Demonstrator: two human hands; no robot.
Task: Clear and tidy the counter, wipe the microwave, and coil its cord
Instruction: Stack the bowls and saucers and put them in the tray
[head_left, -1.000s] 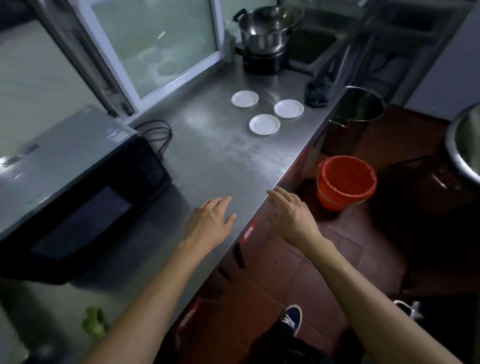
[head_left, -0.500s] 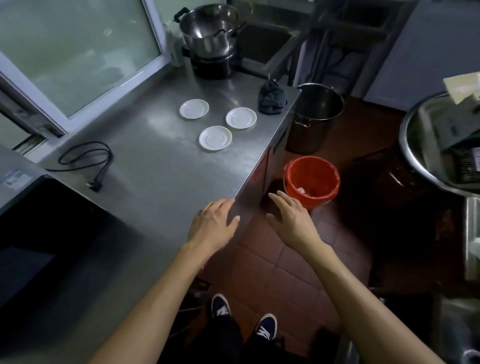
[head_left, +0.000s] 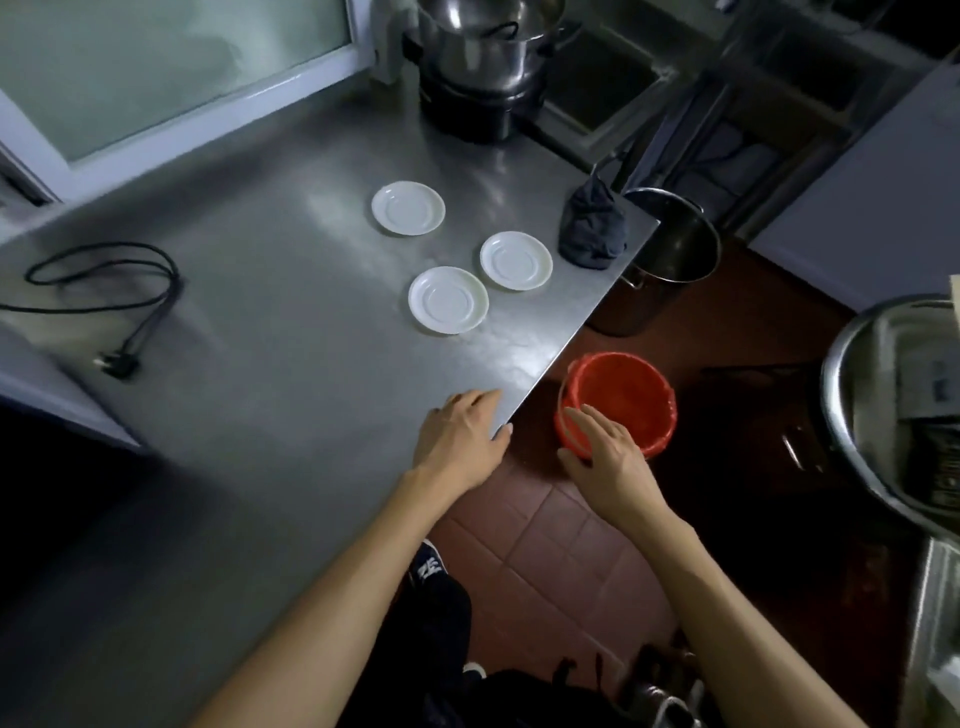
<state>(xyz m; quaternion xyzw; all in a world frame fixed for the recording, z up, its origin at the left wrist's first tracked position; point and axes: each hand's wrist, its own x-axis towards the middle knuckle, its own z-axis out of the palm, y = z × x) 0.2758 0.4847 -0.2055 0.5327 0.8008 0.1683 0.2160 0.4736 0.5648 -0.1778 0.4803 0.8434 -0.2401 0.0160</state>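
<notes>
A: Which step was in hand?

B: Clearing, I judged, and barely begun. The left hand (head_left: 460, 439) lay flat at the front edge of the counter (head_left: 270, 415), fingers straight, holding nothing. The right hand (head_left: 605, 457) hung off the counter over the floor, fingers loosely spread, also empty, in front of the red bucket (head_left: 618, 395).

A: And the task's things?

B: Three white saucers (head_left: 448, 300) sat at about twelve o'clock from the left hand, close together but not touching. A dark cloth (head_left: 592, 231) was bunched at one o'clock, at the counter's far corner. The cord (head_left: 104, 280) lay in a loose loop at ten o'clock, its plug (head_left: 117, 364) on the steel, uncoiled.

A: Next move?

B: Probably a reach forward to gather the saucers, or to fetch the cloth for wiping.

A: What couldn't you make out?

B: The microwave was mostly out of frame; only a dark mass showed at nine o'clock, and I couldn't tell its door or face. The pot (head_left: 483, 52) at twelve o'clock was cut off by the top edge, and the cord's far end ran off the left edge.
</notes>
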